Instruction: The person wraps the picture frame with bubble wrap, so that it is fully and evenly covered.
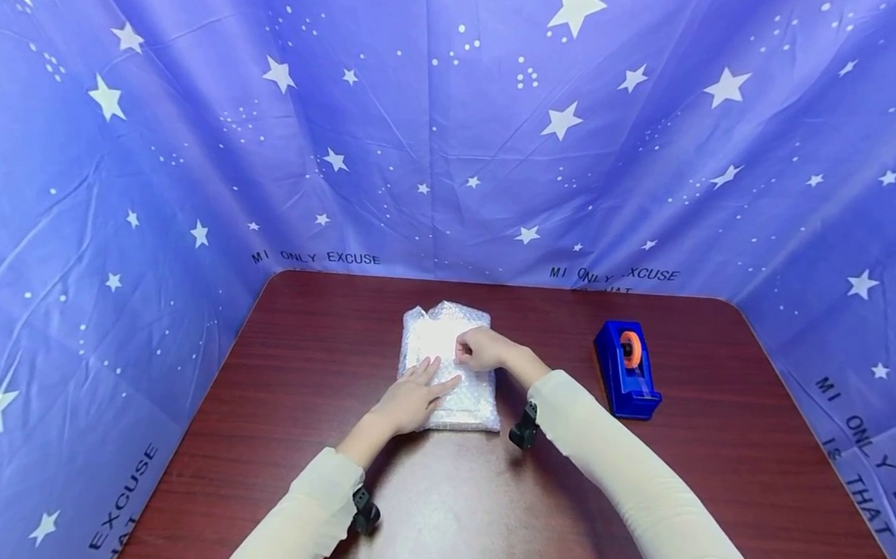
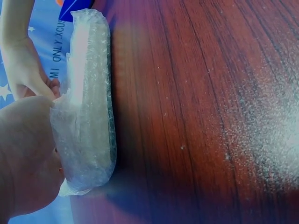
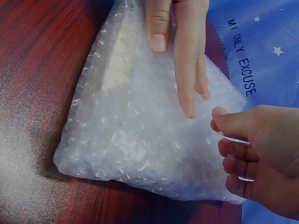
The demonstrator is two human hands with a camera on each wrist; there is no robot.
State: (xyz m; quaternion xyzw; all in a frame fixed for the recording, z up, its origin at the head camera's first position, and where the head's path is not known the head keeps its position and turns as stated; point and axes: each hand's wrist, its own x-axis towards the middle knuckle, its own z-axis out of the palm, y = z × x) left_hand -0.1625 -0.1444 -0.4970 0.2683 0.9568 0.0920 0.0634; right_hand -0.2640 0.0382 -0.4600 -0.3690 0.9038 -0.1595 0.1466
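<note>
A flat package in clear bubble wrap [image 1: 472, 408] lies on the table, its thickness showing side-on in the left wrist view. My left hand [image 1: 411, 398] rests on top of it with the fingers straight and spread, as the right wrist view also shows. The thumb and curled forefinger of my right hand [image 1: 481, 349] meet at the upper right part of the package and seem to pinch the bubble wrap [image 3: 135, 135] there. The other fingers of that hand are curled. Whether anything thin and clear lies between the fingertips is too small to tell.
A blue tape dispenser [image 1: 625, 380] with an orange-cored roll [image 1: 631, 349] stands on the table to the right of the package. The reddish-brown wooden table [image 1: 308, 344] has blue star-printed cloth [image 1: 426, 130] around its back and sides.
</note>
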